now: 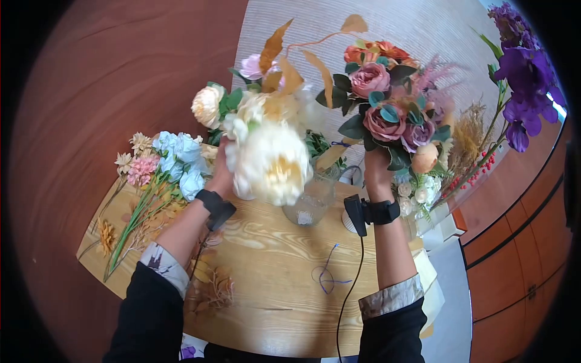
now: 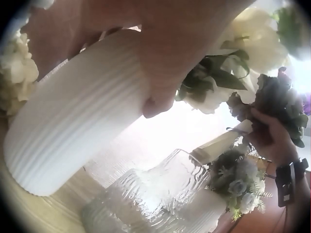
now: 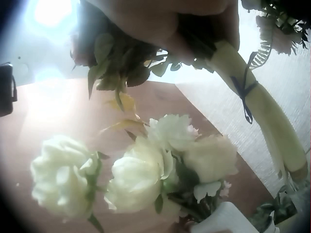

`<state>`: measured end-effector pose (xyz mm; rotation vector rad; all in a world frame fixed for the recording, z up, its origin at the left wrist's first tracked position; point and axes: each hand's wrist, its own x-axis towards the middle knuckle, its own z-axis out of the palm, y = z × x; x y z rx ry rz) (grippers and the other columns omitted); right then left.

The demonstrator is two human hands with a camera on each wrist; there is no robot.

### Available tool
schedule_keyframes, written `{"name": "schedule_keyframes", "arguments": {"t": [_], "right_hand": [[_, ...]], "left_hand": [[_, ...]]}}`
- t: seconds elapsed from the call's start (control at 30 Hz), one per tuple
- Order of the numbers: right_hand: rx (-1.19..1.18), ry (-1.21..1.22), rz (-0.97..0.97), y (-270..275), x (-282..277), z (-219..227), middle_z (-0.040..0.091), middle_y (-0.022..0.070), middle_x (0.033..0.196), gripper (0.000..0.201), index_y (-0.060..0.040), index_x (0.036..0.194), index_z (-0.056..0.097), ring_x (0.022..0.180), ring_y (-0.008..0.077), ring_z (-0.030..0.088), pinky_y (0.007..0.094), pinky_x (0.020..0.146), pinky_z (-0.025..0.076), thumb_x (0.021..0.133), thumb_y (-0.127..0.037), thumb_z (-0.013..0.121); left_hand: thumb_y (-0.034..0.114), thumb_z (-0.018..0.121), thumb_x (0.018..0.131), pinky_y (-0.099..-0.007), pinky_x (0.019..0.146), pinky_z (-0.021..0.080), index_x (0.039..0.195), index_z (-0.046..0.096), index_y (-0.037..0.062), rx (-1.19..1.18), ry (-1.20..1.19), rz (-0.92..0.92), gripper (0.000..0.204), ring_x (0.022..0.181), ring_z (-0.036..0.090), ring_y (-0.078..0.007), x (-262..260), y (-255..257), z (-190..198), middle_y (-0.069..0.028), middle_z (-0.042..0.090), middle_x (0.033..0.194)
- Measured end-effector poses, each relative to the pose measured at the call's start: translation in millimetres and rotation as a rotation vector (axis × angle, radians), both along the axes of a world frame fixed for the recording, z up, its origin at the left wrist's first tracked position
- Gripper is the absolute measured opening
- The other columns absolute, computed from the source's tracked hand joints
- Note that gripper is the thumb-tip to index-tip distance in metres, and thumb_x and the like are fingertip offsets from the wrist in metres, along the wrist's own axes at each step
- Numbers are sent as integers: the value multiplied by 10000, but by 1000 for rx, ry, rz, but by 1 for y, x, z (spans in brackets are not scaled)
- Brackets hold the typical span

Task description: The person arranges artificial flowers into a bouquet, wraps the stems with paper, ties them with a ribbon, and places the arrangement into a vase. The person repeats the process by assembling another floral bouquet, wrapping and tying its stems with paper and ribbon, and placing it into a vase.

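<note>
My left hand point(image 1: 223, 171) grips a white ribbed vase point(image 2: 82, 114), which tilts in the left wrist view, thumb along its side. Large cream-white flowers point(image 1: 272, 160) with brown leaves stand out of it and hide most of it in the head view. My right hand point(image 1: 378, 172) holds a bouquet of dusty-pink roses point(image 1: 384, 124) by its stems. Below that hand, the stems have a pale wrap point(image 3: 272, 116) tied with a dark blue ribbon point(image 3: 244, 92). Between the hands stands a clear rippled glass vase point(image 1: 311, 202).
Blue flowers point(image 1: 184, 160), pink flowers point(image 1: 143, 170) and dried stems lie on the left of the wooden table point(image 1: 272, 242). A loose blue ribbon point(image 1: 327, 280) lies near the middle. Small white flowers point(image 1: 423, 190) and tall purple flowers point(image 1: 526, 78) stand at the right.
</note>
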<state>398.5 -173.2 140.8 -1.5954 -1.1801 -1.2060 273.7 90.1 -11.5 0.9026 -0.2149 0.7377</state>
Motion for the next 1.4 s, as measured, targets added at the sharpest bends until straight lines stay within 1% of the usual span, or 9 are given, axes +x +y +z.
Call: {"name": "schedule_keyframes", "arguments": {"t": [0.13, 0.23, 0.5, 0.53, 0.57, 0.77, 1.2, 1.33, 1.4], "right_hand": [[132, 19, 121, 10, 2, -10, 617, 123, 818, 122, -24, 864, 605, 732, 271, 574, 360, 644, 441, 769, -88, 562], [82, -78, 62, 10, 10, -21, 616, 134, 880, 177, -19, 939, 598, 843, 299, 580, 372, 753, 446, 790, -104, 556], [-243, 483, 214, -5, 21, -46, 565, 115, 1099, 317, -51, 1118, 528, 1034, 275, 511, 337, 925, 361, 813, -134, 551], [-221, 450, -23, 4, 37, -74, 596, 103, 1003, 236, -46, 1033, 557, 958, 250, 536, 338, 896, 374, 812, -129, 549], [-197, 483, 67, 2, 23, -72, 587, 95, 1026, 255, -44, 1051, 548, 965, 242, 531, 338, 901, 371, 813, -136, 552], [-141, 320, 175, 4, 38, -141, 593, 89, 973, 233, -31, 1012, 557, 938, 233, 535, 337, 853, 405, 802, -131, 563], [-132, 529, 84, 9, -15, -127, 595, 103, 964, 215, -32, 1000, 561, 907, 253, 545, 348, 816, 427, 797, -102, 558], [-149, 576, 240, 11, -7, -132, 581, 113, 1049, 380, -86, 1100, 539, 974, 284, 546, 356, 845, 423, 765, -235, 638], [-325, 947, 121, 3, -28, -112, 585, 156, 1052, 364, -105, 1111, 539, 984, 316, 559, 379, 828, 434, 773, -213, 622]], "left_hand": [[272, 598, 812, -344, 883, 446, 1135, 510, 78, -15, 46, -3, 387, 1024, 545, -201, -32, 12, 8, -82, 576, 1091], [267, 596, 809, -341, 877, 446, 1115, 521, 79, -15, 64, -3, 367, 1000, 564, -205, -42, 24, 13, -77, 593, 1067], [395, 590, 806, -391, 998, 338, 1241, 447, 123, 1228, 352, 880, 533, 1178, 427, -240, -27, 47, 4, -84, 452, 1275], [412, 589, 806, -398, 1013, 324, 1257, 437, 128, 1381, 384, 993, 554, 1201, 410, -244, -25, 46, 5, -85, 435, 1300], [274, 707, 695, -356, 902, 421, 1128, 525, 109, 1338, 277, 1156, 498, 1057, 536, -218, -22, 37, 12, -75, 572, 1119], [278, 697, 704, -354, 906, 417, 1135, 524, 125, 1395, 357, 1172, 490, 1068, 528, -225, -25, 20, 33, -69, 569, 1130], [277, 686, 712, -355, 896, 421, 1128, 537, 145, 1551, 353, 1279, 461, 1061, 531, -237, -26, 19, 30, -60, 579, 1117], [267, 691, 710, -361, 885, 424, 1120, 550, 145, 1565, 289, 1275, 451, 1058, 532, -236, -27, 15, 33, -62, 586, 1104], [262, 694, 707, -363, 878, 427, 1108, 558, 140, 1544, 296, 1255, 441, 1050, 536, -240, -27, 14, 33, -65, 587, 1100]]}}
